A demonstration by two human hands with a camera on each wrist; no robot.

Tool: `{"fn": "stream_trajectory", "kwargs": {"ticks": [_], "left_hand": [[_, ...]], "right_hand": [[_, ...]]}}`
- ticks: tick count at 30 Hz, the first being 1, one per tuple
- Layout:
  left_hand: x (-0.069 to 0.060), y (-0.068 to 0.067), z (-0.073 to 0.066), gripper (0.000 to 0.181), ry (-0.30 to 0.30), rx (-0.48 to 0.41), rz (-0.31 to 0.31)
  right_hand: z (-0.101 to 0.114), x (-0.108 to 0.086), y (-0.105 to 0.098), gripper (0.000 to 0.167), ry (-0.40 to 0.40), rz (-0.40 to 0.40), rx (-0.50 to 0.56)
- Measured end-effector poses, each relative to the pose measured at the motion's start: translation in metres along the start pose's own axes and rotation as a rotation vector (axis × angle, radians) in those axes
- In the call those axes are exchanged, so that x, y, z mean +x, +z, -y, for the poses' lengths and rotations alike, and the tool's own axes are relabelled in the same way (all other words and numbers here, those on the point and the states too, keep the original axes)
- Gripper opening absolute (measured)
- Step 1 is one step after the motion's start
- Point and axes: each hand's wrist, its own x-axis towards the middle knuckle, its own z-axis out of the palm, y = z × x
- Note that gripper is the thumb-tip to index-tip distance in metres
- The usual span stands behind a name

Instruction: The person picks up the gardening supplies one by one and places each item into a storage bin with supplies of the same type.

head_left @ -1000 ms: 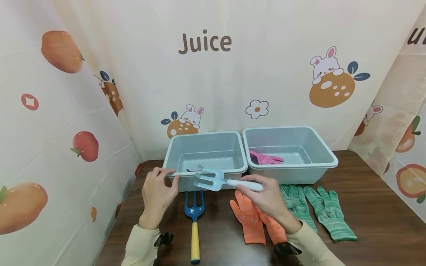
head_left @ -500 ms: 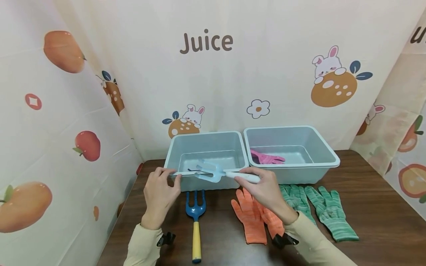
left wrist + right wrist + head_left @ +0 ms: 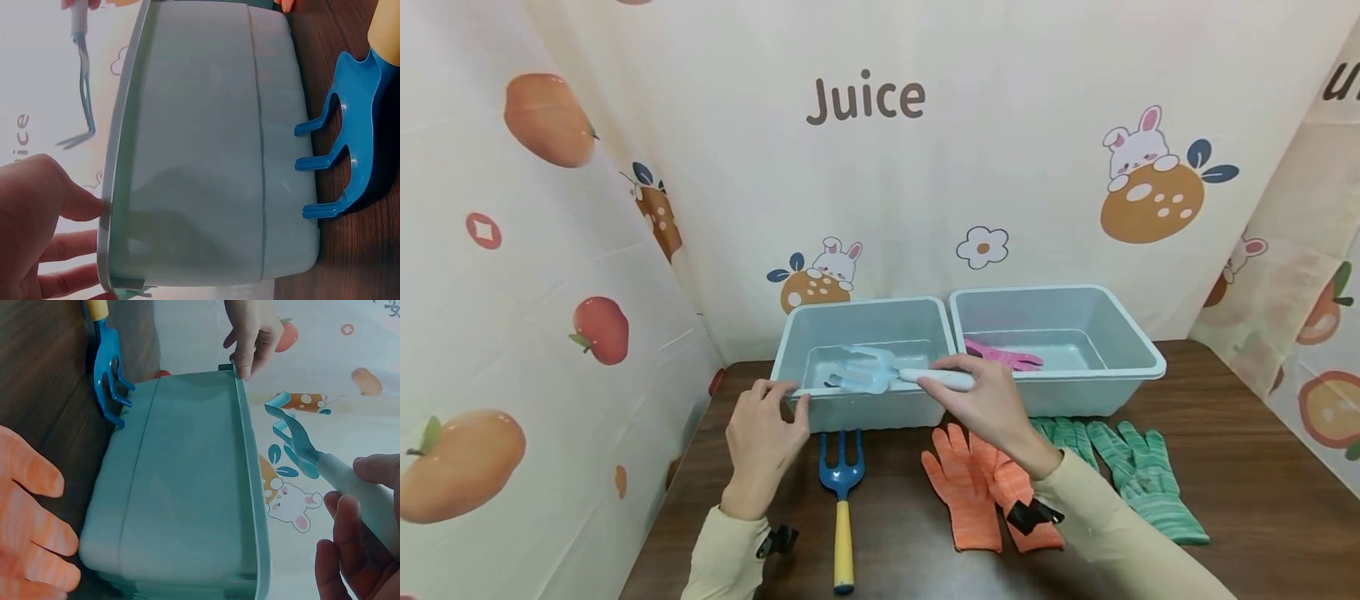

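My right hand [image 3: 988, 408] grips the pale handle of a light blue three-pronged garden hand fork [image 3: 871, 371]. The fork is held above the left grey-blue bin [image 3: 872, 414], its prongs pointing left over the opening; in the right wrist view the fork [image 3: 303, 444] is higher than the rim. With thumb and fingers my left hand [image 3: 763, 442] pinches the front left rim of that bin, also seen in the left wrist view at the bin rim [image 3: 111, 187]. Something small and dark lies inside the bin, mostly hidden behind the prongs.
A blue hand fork with a yellow handle [image 3: 843, 542] lies before the left bin. Orange gloves [image 3: 966, 504] and green gloves [image 3: 1153, 487] lie on the dark wooden table [image 3: 1262, 467]. A pink glove [image 3: 1003, 357] is inside the right bin [image 3: 1067, 392].
My right hand has moved forward and slightly left with the light blue fork, bringing its prongs from before the rim to over the left bin. My left hand stays on the rim.
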Motion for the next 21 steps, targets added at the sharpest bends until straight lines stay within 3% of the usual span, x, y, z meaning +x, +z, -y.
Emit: {"fn": "stream_trajectory", "kwargs": {"ticks": [9, 16, 21], "left_hand": [[0.002, 0.003, -0.003, 0.028, -0.006, -0.008, 0.020], [0.005, 0.001, -0.003, 0.026, 0.010, -0.011, 0.026], [0.003, 0.000, -0.002, 0.025, 0.001, -0.006, 0.017]], "right_hand": [[0.007, 0.021, -0.002, 0.022, -0.094, 0.018, -0.117], [0.012, 0.030, 0.000, 0.021, -0.099, 0.023, -0.123], [0.014, 0.036, 0.007, 0.024, -0.078, 0.070, -0.102]]}}
